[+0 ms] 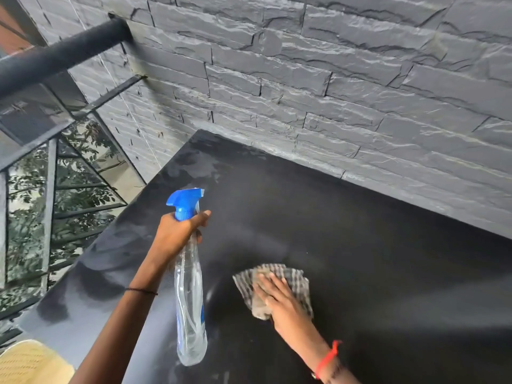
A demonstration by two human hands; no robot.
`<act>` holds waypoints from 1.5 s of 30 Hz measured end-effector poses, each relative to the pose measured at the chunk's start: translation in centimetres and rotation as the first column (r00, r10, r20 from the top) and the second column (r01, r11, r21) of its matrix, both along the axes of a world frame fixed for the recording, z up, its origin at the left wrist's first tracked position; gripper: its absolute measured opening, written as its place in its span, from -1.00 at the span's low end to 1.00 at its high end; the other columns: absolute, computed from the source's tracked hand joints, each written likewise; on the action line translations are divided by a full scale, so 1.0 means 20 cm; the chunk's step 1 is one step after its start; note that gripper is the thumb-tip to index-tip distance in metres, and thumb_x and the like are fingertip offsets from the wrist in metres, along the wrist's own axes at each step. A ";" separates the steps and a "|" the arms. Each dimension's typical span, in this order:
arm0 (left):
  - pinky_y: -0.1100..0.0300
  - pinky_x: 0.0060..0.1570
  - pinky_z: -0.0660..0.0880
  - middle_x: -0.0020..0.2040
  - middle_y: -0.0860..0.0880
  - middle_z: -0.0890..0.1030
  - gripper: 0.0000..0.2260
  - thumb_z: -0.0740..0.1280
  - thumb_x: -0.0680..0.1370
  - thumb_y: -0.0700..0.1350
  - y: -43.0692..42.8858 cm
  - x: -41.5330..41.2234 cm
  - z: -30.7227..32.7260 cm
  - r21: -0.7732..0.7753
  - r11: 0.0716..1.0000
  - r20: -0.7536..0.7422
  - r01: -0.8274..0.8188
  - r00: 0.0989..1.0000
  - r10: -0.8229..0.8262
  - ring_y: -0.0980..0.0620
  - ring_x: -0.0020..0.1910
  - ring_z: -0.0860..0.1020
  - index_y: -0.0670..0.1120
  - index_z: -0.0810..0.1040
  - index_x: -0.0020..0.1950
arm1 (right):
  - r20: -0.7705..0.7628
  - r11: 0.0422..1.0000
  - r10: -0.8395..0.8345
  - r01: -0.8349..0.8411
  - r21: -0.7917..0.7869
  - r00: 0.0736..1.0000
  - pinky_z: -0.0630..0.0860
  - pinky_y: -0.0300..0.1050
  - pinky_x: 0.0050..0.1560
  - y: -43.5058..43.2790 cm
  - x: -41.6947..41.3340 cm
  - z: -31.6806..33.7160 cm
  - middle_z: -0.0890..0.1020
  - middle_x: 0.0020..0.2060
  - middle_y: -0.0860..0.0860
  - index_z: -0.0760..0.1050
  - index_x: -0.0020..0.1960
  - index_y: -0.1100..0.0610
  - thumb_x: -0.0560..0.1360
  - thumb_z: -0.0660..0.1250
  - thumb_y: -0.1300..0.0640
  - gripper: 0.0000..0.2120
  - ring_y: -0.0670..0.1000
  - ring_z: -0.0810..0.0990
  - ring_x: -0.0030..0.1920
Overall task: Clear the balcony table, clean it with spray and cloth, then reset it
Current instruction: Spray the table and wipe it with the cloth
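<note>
The black balcony table [360,245] fills the middle and right of the view, with grey dusty smears along its left side. My left hand [177,234] grips the neck of a clear spray bottle [191,306] with a blue trigger head, held above the table's left part with the nozzle facing the wall. My right hand [279,297] presses flat on a checked grey cloth [293,278] lying on the table near the front centre.
A grey stone-clad wall [332,92] runs along the table's far edge. A black metal railing [55,59] with glass panels borders the left side. A woven tan seat [30,364] shows at the bottom left corner.
</note>
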State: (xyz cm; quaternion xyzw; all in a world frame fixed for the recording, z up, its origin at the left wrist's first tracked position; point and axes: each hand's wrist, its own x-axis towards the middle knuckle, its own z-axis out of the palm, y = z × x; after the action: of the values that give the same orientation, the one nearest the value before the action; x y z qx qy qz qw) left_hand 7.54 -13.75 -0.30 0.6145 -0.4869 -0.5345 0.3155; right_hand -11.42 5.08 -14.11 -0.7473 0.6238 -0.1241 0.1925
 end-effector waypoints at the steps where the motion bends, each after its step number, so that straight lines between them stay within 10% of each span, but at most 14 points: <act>1: 0.20 -0.39 0.42 -0.37 -0.09 0.55 -0.82 0.47 0.45 -0.10 0.01 0.03 0.00 -0.001 1.000 -0.001 0.002 1.000 -0.002 0.08 -0.53 0.46 -0.12 0.58 -0.29 | 0.004 0.999 -0.031 0.031 0.016 1.000 -0.09 -0.12 0.48 0.09 -0.05 0.00 0.51 0.32 0.06 0.52 0.29 0.12 0.10 0.42 0.40 -0.26 0.18 0.45 0.34; 8: 0.31 -0.54 0.38 -0.54 0.04 0.51 -0.81 0.47 0.46 -0.09 0.11 0.23 0.01 -0.002 1.000 0.004 -0.005 1.000 0.005 0.14 -0.60 0.44 -0.15 0.58 -0.29 | -0.006 0.922 -0.387 0.387 0.007 0.922 -0.14 -0.19 0.54 -0.20 -0.38 -0.01 0.11 0.53 0.06 0.20 0.50 0.14 0.51 0.13 0.39 -0.43 0.05 0.03 0.55; 14: 0.23 -0.43 0.42 -0.30 -0.10 0.61 -0.85 0.46 0.46 -0.11 0.19 0.40 -0.02 -0.008 1.000 -0.008 -0.008 1.000 0.008 0.14 -0.56 0.47 -0.16 0.58 -0.23 | -0.034 0.955 -0.295 0.295 -0.021 0.955 -0.16 -0.07 0.55 -0.41 0.05 -0.02 0.06 0.55 0.02 0.15 0.52 0.08 0.59 0.10 0.23 -0.49 0.06 -0.03 0.56; 23: 0.27 -0.46 0.41 -0.28 -0.14 0.55 -0.82 0.43 0.49 -0.16 0.34 0.58 0.01 -0.031 0.999 -0.052 0.032 0.998 -0.033 0.15 -0.56 0.43 -0.29 0.62 -0.07 | 0.028 0.994 0.080 -0.077 -0.083 0.996 0.09 -0.09 0.45 0.58 0.67 -0.07 0.43 0.38 -0.01 0.46 0.35 0.04 0.35 0.29 0.22 -0.45 0.06 0.28 0.47; 28: 0.38 -0.56 0.38 -0.31 -0.09 0.53 -0.88 0.42 0.49 -0.20 0.45 0.69 0.04 -0.049 0.999 -0.090 0.017 0.996 -0.021 0.19 -0.60 0.43 -0.17 0.53 -0.19 | 0.005 0.984 -0.154 0.153 -0.090 0.988 -0.04 -0.26 0.47 0.81 0.37 -0.04 0.36 0.42 -0.08 0.33 0.43 0.05 0.40 0.28 0.33 -0.38 -0.16 0.04 0.52; 32: 0.40 -0.58 0.36 -0.37 -0.06 0.55 -0.85 0.42 0.50 -0.22 0.56 0.83 0.04 -0.055 0.998 -0.111 -0.012 0.994 0.005 0.21 -0.62 0.41 -0.14 0.51 -0.25 | -0.097 0.965 -0.260 0.262 0.012 0.961 -0.20 -0.28 0.48 0.55 0.39 -0.01 0.38 0.40 0.17 0.38 0.38 0.22 0.43 0.32 0.30 -0.48 0.22 0.28 0.45; 35: 0.39 -0.58 0.36 -0.33 -0.10 0.55 -0.85 0.43 0.49 -0.20 0.62 0.93 0.02 -0.054 0.999 -0.076 -0.005 0.997 0.001 0.19 -0.62 0.41 -0.14 0.53 -0.25 | -0.045 0.960 -0.277 0.275 -0.046 0.960 -0.22 -0.19 0.53 0.39 0.61 0.00 0.07 0.54 0.02 0.14 0.50 0.10 0.59 0.14 0.22 -0.51 0.01 -0.07 0.55; 45: 0.25 -0.44 0.39 -0.27 -0.10 0.59 -0.89 0.42 0.50 -0.18 0.72 1.25 -0.05 -0.038 0.999 -0.048 0.006 0.999 -0.008 0.12 -0.56 0.45 -0.13 0.55 -0.21 | 0.145 0.992 -0.126 0.124 0.027 0.981 -0.20 -0.23 0.49 0.76 1.01 0.00 0.05 0.49 -0.15 0.19 0.47 0.11 0.66 -0.07 0.16 -0.62 -0.38 -0.27 0.44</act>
State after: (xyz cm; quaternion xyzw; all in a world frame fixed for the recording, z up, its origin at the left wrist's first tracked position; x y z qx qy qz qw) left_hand 32.55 0.55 -1.29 0.5935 -0.4914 -0.5410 0.3370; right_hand 8.83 20.25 -14.09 -0.6938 0.6548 -0.1849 0.2361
